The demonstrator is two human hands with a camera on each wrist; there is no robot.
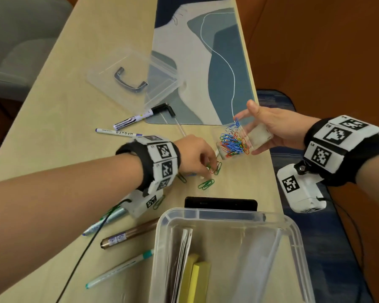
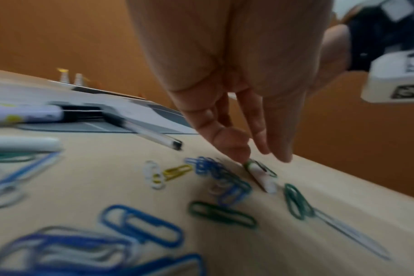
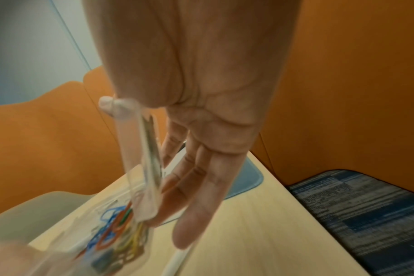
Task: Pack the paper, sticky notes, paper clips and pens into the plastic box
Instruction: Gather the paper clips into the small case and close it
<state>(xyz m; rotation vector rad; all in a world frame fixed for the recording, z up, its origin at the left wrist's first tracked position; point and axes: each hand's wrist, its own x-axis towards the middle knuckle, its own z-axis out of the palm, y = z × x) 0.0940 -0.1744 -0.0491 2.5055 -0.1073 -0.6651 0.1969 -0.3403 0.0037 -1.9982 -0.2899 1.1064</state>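
The clear plastic box (image 1: 224,213) stands at the near edge, with folded paper (image 1: 181,254) and yellow sticky notes (image 1: 197,278) inside. My right hand (image 1: 249,133) holds a small clear container of coloured paper clips (image 1: 234,142) tilted above the table; the right wrist view shows my right hand (image 3: 168,196) round this container (image 3: 121,229). My left hand (image 1: 210,166) reaches down and pinches loose paper clips (image 1: 216,169) just below the container. In the left wrist view my left hand (image 2: 260,156) touches a green clip (image 2: 268,169). More loose clips (image 2: 222,214) lie scattered.
The box's clear lid (image 1: 127,79) lies far left on the table. Two markers (image 1: 132,120) lie beyond my left hand. Three pens (image 1: 129,235) lie left of the box. A black phone (image 1: 220,203) lies behind the box. The table's right edge is close.
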